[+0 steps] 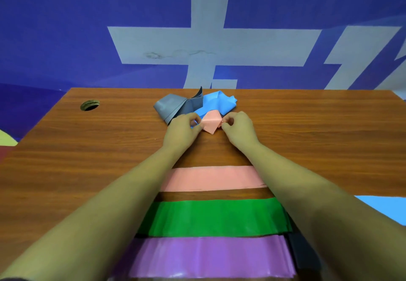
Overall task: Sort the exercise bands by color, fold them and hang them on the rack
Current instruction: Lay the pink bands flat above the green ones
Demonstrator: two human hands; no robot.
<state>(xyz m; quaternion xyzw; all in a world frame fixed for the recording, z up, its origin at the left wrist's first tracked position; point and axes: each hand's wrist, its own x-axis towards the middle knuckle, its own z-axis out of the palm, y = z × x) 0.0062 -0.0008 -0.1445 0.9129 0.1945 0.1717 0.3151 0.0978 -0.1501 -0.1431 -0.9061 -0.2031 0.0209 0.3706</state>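
Pinching crumpled pink band (pixel 210 123) at either end, left hand (pixel 183 128) and right hand (pixel 238 127) equally close; lying crosswise between them.

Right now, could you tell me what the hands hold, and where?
The crumpled pink band: left hand pinches its left side, right hand its right.
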